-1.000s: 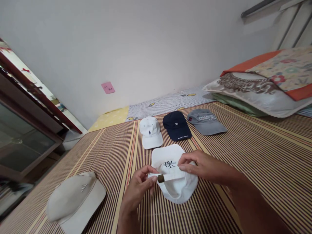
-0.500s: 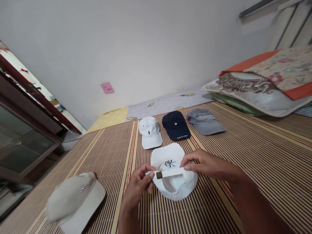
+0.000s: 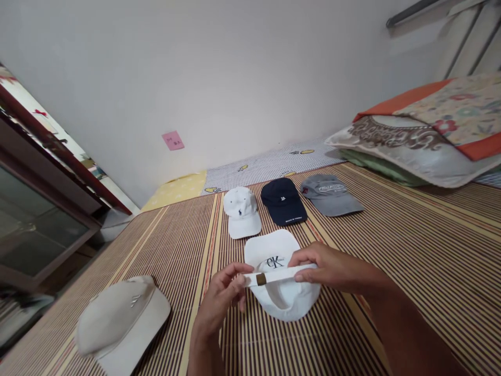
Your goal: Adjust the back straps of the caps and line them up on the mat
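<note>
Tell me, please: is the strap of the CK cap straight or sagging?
Straight: the strap runs from the left hand to the right hand without visible sag.

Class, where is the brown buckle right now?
In the head view, below centre and slightly right, the brown buckle sits on the white strap, between the left hand and right hand, nearer the left hand.

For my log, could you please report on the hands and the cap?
Left hand, right hand: pinching strap either side of buckle. White CK cap: brim facing away. Nothing visibly blocking.
</note>
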Demonstrator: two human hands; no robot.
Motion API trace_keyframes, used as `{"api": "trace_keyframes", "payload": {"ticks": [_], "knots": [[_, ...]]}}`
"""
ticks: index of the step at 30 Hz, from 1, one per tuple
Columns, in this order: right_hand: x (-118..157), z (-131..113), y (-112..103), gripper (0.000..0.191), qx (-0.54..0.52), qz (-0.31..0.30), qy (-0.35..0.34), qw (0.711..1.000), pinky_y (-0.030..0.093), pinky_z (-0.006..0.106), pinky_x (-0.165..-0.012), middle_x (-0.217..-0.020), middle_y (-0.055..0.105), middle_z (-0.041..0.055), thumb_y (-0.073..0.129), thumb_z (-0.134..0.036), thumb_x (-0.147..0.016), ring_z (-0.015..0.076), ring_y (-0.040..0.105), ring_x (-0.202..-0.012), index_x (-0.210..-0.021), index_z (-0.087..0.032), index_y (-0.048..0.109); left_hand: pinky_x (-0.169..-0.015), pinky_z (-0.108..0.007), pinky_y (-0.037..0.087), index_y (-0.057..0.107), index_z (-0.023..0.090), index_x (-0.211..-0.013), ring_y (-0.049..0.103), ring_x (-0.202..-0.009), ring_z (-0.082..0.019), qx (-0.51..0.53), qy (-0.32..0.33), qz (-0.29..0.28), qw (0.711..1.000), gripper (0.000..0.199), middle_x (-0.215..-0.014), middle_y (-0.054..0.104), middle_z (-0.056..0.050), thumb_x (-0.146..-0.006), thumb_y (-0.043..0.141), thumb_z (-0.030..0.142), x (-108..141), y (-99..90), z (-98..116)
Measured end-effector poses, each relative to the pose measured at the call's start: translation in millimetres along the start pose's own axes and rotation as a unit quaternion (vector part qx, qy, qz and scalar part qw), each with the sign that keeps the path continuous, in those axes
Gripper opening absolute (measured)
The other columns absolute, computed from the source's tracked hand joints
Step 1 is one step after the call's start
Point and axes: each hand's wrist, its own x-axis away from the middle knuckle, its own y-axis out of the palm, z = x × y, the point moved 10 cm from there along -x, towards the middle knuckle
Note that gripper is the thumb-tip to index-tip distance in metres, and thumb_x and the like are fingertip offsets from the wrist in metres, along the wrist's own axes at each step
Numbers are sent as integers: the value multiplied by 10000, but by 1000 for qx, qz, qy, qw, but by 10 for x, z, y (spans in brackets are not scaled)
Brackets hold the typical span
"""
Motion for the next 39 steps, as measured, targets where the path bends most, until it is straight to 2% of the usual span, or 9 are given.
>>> {"api": "trace_keyframes", "payload": {"ticks": [4,8,11,20,29,33,39], "knots": [[-4,19,10,320,6,1,1,1000,352,273,-626,-798,712,35,668,-411,-790,191,578,-731,-921,-147,792,-455,-182,346,699,174,-1048,468,-457,-59,-33,-16,-10,999,505,-646,560,63,-802,783,606,-7,67,40],[-2,20,39,310,-3,-4,8,1000,356,277,-637,-816,723,36,674,-395,-782,193,583,-743,-929,-149,792,-426,-195,384,678,170,-915,432,-467,-61,-44,-27,5,999,454,-686,565,50,-740,843,556,-35,133,77],[-5,14,34,294,-1,-4,6,1000,345,276,-632,-792,713,29,675,-385,-780,186,576,-729,-915,-150,790,-419,-189,350,639,176,-853,394,-456,-57,-39,-31,3,999,426,-639,524,66,-749,838,538,-39,168,78],[-9,-1,42,304,0,-7,-5,1000,352,277,-637,-799,713,34,664,-387,-785,184,568,-729,-920,-144,787,-449,-195,218,587,186,-843,295,-502,-63,-37,-21,-16,999,412,-611,429,86,-819,783,548,-18,196,79],[-6,-33,35,304,-2,0,13,1000,377,290,-653,-825,731,52,656,-379,-763,211,597,-764,-909,-147,787,-508,-213,246,600,185,-796,290,-546,-76,-18,11,-13,1000,374,-642,460,65,-840,776,512,-28,200,124],[-12,-13,37,285,3,-1,18,1000,385,293,-657,-842,736,55,643,-355,-773,216,609,-774,-910,-146,779,-470,-211,209,595,189,-821,279,-514,-71,-18,-7,-12,1000,378,-613,428,82,-834,782,517,-32,162,69],[14,31,-29,272,15,21,-3,1000,426,300,-705,-919,766,68,651,-368,-838,239,656,-849,-948,-152,774,-537,-205,301,643,185,-893,386,-597,-84,-26,-31,-23,999,329,-743,532,48,-797,845,427,-6,78,8]]}}
